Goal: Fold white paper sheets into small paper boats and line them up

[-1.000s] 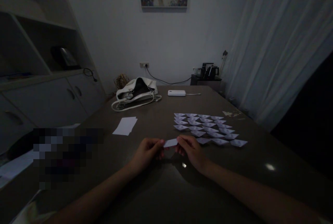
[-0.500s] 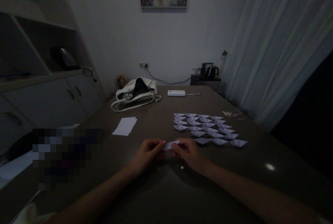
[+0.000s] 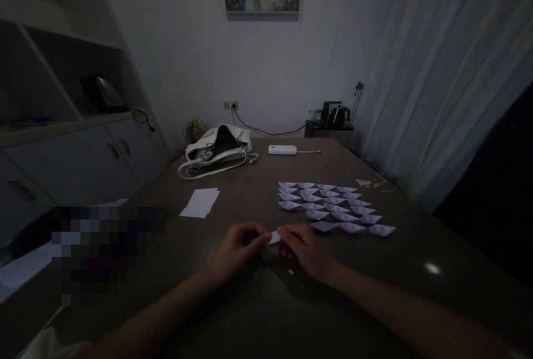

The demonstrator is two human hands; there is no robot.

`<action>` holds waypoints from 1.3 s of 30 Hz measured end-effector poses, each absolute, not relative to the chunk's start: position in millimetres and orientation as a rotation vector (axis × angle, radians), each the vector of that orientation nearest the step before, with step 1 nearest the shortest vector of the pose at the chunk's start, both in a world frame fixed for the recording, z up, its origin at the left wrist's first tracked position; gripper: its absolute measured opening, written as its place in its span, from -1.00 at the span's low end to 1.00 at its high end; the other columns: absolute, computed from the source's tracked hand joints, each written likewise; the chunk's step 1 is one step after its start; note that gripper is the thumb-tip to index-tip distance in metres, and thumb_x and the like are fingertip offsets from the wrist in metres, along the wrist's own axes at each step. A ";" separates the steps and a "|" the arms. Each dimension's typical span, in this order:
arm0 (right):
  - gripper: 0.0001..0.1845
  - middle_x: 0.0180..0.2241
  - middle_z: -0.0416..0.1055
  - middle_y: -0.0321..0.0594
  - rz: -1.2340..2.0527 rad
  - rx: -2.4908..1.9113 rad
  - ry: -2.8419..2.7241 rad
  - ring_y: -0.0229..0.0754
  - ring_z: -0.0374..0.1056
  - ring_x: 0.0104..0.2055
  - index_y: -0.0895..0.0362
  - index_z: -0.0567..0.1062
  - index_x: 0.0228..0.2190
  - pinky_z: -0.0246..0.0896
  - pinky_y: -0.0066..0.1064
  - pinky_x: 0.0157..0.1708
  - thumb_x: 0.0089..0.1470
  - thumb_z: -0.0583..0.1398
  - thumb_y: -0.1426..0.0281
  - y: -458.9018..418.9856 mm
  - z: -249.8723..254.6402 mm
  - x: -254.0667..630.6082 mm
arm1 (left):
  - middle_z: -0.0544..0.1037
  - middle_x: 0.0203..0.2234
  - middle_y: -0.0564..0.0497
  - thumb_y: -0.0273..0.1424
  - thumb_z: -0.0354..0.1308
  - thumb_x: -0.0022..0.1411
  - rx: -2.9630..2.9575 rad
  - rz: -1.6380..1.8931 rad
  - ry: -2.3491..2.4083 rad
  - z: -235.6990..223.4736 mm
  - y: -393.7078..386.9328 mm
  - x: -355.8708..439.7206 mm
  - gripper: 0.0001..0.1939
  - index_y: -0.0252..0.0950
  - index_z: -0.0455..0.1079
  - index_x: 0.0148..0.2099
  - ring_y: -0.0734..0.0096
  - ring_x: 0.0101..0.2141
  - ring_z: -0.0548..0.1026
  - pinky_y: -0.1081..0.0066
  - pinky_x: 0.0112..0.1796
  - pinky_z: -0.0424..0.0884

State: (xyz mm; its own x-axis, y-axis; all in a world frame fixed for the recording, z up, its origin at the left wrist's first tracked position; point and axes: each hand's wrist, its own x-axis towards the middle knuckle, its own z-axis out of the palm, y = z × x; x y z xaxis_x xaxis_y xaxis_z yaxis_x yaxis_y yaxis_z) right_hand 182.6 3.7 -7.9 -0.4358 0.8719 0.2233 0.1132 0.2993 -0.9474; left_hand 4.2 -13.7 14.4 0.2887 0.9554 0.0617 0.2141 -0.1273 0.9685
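Observation:
A small folded piece of white paper [image 3: 273, 238] is pinched between my two hands, just above the table. My left hand [image 3: 240, 245] grips its left end with thumb and fingers. At the other end, my right hand [image 3: 305, 249] holds it the same way, and the fingers of both hands cover much of the paper. To the right, several folded paper boats [image 3: 343, 217] stand in rows. A few flat sheets of white paper [image 3: 200, 203] lie stacked at the left, beyond my left hand.
At the table's far left sits a white handbag [image 3: 219, 150]. A white power bank [image 3: 282, 150] with a short cable lies at the back. Papers [image 3: 29, 267] lie at the left edge beside a blurred-out patch. A curtain [image 3: 433, 70] hangs along the right.
My hands have drawn closer together on the paper. My left thumb has slid right, and less of the paper shows between the fingers.

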 end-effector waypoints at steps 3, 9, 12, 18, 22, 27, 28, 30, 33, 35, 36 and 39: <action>-0.39 -0.66 0.31 -0.27 1.207 -0.887 -1.756 -0.34 0.17 -0.63 0.19 0.41 -0.63 0.03 -0.50 -0.62 0.14 0.01 -0.04 4.6 -9.4 182.4 | 0.43 -0.57 0.06 -0.18 0.19 0.10 1.529 0.911 1.093 13.7 -14.0 5.1 -0.69 -0.38 0.38 -0.38 0.52 -0.56 0.34 0.54 -0.53 0.22; -0.45 -0.62 0.31 -0.28 1.264 -0.891 -1.717 -0.34 0.19 -0.61 0.20 0.43 -0.55 0.07 -0.51 -0.59 0.15 0.03 0.00 4.5 -9.1 181.9 | 0.47 -0.53 0.02 -0.18 0.23 0.07 1.522 0.931 1.091 13.2 -13.0 3.3 -0.67 -0.40 0.39 -0.35 0.46 -0.52 0.40 0.52 -0.52 0.27; -0.54 -0.58 0.33 -0.27 1.256 -0.867 -1.782 -0.33 0.21 -0.58 0.22 0.46 -0.47 0.10 -0.51 -0.57 0.11 0.12 0.05 3.7 -6.6 182.0 | 0.50 -0.50 -0.03 -0.18 0.23 0.08 1.521 0.951 1.072 13.9 -12.6 2.5 -0.68 -0.39 0.39 -0.36 0.39 -0.48 0.44 0.48 -0.47 0.33; -0.63 -0.59 0.33 -0.27 1.140 -0.868 -1.860 -0.31 0.22 -0.56 0.22 0.48 -0.49 0.10 -0.50 -0.55 0.13 0.13 0.18 4.1 -5.7 183.5 | 0.52 -0.50 -0.05 -0.15 0.22 0.08 1.523 0.924 1.071 14.9 -13.6 4.1 -0.65 -0.40 0.40 -0.35 0.39 -0.50 0.44 0.48 -0.49 0.31; -0.66 -0.59 0.35 -0.26 1.085 -0.898 -1.830 -0.30 0.23 -0.55 0.20 0.48 -0.51 0.11 -0.50 -0.55 0.11 0.15 0.20 5.0 -7.5 183.3 | 0.43 -0.61 0.05 -0.12 0.22 0.06 1.525 0.912 1.138 12.9 -12.0 4.1 -0.62 -0.40 0.40 -0.36 0.48 -0.58 0.36 0.54 -0.57 0.21; -0.67 -0.60 0.36 -0.25 1.042 -0.946 -1.787 -0.29 0.23 -0.55 0.21 0.48 -0.53 0.10 -0.49 -0.56 0.09 0.15 0.22 5.4 -7.7 182.3 | 0.35 -0.66 0.10 -0.14 0.20 0.09 1.573 0.926 1.182 10.7 -10.0 1.9 -0.64 -0.40 0.41 -0.36 0.52 -0.61 0.28 0.56 -0.61 0.14; -0.67 -0.60 0.36 -0.25 1.037 -0.952 -1.786 -0.29 0.23 -0.55 0.21 0.48 -0.53 0.10 -0.49 -0.56 0.09 0.15 0.22 5.1 -7.5 182.2 | 0.35 -0.65 0.10 -0.15 0.18 0.10 1.587 0.928 1.182 10.5 -10.0 1.4 -0.65 -0.40 0.41 -0.36 0.52 -0.61 0.27 0.56 -0.61 0.14; -0.67 -0.60 0.36 -0.24 1.037 -0.956 -1.794 -0.28 0.24 -0.55 0.22 0.49 -0.51 0.11 -0.48 -0.55 0.09 0.16 0.22 4.3 -6.9 182.1 | 0.35 -0.65 0.10 -0.16 0.17 0.12 1.614 0.924 1.187 10.1 -10.3 0.3 -0.66 -0.40 0.41 -0.36 0.51 -0.61 0.27 0.56 -0.62 0.14; -0.67 -0.58 0.37 -0.24 1.056 -0.934 -1.804 -0.28 0.25 -0.54 0.22 0.49 -0.49 0.12 -0.48 -0.55 0.10 0.16 0.21 3.0 -6.1 182.1 | 0.38 -0.64 0.07 -0.15 0.17 0.11 1.644 0.935 1.196 10.4 -11.1 -1.1 -0.65 -0.40 0.41 -0.39 0.48 -0.59 0.31 0.54 -0.60 0.17; -0.66 -0.58 0.37 -0.24 1.064 -0.917 -1.806 -0.28 0.25 -0.54 0.22 0.49 -0.49 0.12 -0.48 -0.54 0.10 0.16 0.20 2.8 -6.3 182.1 | 0.40 -0.63 0.05 -0.13 0.17 0.10 1.644 0.944 1.213 11.5 -12.0 -1.1 -0.63 -0.40 0.40 -0.42 0.45 -0.58 0.33 0.53 -0.59 0.17; -0.66 -0.58 0.37 -0.24 1.064 -0.917 -1.807 -0.28 0.25 -0.54 0.21 0.49 -0.49 0.12 -0.48 -0.54 0.10 0.16 0.20 3.1 -6.8 182.2 | 0.40 -0.63 0.05 -0.12 0.18 0.09 1.640 0.947 1.224 12.2 -12.4 -0.8 -0.63 -0.39 0.40 -0.43 0.45 -0.58 0.34 0.53 -0.59 0.17; -0.68 -0.56 0.38 -0.24 1.073 -0.936 -1.805 -0.28 0.26 -0.52 0.21 0.49 -0.48 0.14 -0.48 -0.53 0.11 0.15 0.21 5.1 -9.3 181.9 | 0.39 -0.64 0.06 -0.11 0.19 0.08 1.606 0.946 1.231 13.7 -13.5 1.7 -0.62 -0.37 0.35 -0.46 0.45 -0.57 0.35 0.53 -0.58 0.18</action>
